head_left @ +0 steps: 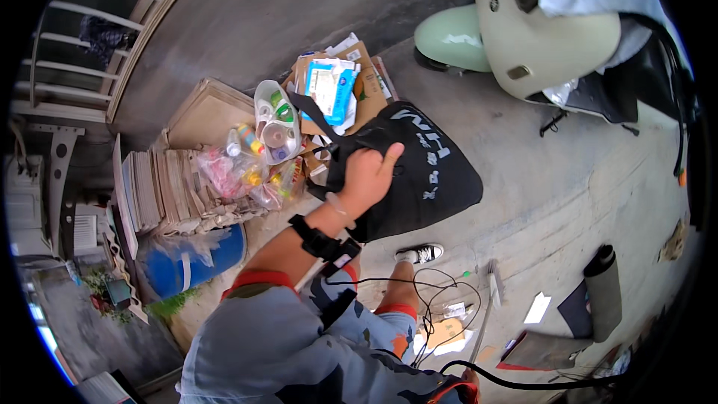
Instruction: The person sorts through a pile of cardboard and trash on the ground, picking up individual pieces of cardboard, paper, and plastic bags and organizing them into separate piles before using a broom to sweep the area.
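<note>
A black cloth bag (430,187) with white lettering and a strap hangs in front of me, below the middle of the view. My left hand (366,178) is closed on its top edge, thumb stretched along the outside and fingers partly hidden. At the lower edge, a small part of my right hand (470,378) shows beside a red cuff. It seems wrapped round a long thin grey handle (481,329) that slants up over the floor. Just beyond the bag lies a blue-and-white plastic package (331,91) on cardboard pieces (368,108).
Left of the bag are a white tub of bottles (263,97), clear bags of plastic bottles (239,172), stacked cardboard (161,187) and a blue barrel (176,265). A pale green scooter (546,45) stands far right. Black cable (430,307) loops near my shoe (420,253); rolled mats (604,292) lie right.
</note>
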Available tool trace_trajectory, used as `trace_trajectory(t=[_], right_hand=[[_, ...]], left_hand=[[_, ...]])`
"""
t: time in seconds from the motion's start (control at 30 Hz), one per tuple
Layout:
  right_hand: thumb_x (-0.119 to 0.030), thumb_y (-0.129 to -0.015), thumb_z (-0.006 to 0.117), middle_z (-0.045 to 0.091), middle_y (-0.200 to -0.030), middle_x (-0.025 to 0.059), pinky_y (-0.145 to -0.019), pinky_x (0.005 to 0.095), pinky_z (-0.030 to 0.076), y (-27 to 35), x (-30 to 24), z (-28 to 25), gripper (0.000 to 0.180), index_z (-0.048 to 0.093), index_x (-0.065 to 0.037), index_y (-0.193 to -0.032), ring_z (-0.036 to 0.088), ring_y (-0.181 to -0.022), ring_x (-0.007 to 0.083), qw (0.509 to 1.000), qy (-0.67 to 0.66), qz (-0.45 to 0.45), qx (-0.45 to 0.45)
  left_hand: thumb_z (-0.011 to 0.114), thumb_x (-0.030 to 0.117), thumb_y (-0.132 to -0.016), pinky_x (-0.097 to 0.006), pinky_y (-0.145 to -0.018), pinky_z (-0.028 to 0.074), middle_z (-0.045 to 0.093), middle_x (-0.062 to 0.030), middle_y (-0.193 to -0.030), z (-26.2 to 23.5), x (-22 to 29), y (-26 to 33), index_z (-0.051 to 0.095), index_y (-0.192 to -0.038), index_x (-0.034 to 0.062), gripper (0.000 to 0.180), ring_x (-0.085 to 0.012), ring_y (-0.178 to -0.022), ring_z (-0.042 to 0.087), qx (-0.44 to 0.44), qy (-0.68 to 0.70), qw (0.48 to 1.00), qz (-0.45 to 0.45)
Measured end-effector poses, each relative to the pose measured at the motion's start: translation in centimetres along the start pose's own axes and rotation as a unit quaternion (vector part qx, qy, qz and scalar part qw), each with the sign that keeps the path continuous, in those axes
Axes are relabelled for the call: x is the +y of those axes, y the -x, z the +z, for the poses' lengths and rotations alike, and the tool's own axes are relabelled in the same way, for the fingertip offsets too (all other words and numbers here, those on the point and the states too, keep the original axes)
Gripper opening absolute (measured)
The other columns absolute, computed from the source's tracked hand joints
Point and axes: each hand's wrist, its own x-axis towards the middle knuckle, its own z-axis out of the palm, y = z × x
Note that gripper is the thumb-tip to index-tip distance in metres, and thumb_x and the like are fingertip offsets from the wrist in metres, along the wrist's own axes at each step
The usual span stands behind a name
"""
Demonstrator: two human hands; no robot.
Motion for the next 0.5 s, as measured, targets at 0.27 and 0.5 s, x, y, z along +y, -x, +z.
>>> trace_trajectory(t=[0.27, 0.5], right_hand=[[-0.023, -0.079, 0.040, 0.033, -0.047, 0.0032, -0.034, 0.0278, 0.030, 0.2, -2.8, 0.8, 0.011, 0.037, -0.012, -0.080, 0.037, -0.038, 0.0150, 0.999, 0.037, -0.020, 0.013], [-0.024, -0.078, 0.041, 0.031, -0.047, 0.0018, -0.034, 0.0275, 0.028, 0.9, -3.0, 4.5, 0.020, 0.038, -0.010, -0.064, 0.035, -0.039, 0.0141, 0.998, 0.003, -0.059, -0.016]], left_hand=[[0.047, 0.042, -0.079, -0.038, -0.045, 0.034, 0.042, -0.0256, -0.050, -17.9, -9.4, -11.3, 0.043, -0.050, -0.0072, 0.057, -0.0347, -0.045, 0.040, 0.056, -0.109, 0.991, -0.051], [0.044, 0.043, -0.081, -0.032, -0.054, 0.035, 0.043, -0.0054, -0.053, -27.5, -23.0, -18.3, 0.045, -0.060, -0.0065, 0.053, -0.0152, -0.053, 0.037, 0.160, 0.067, 0.976, -0.133]])
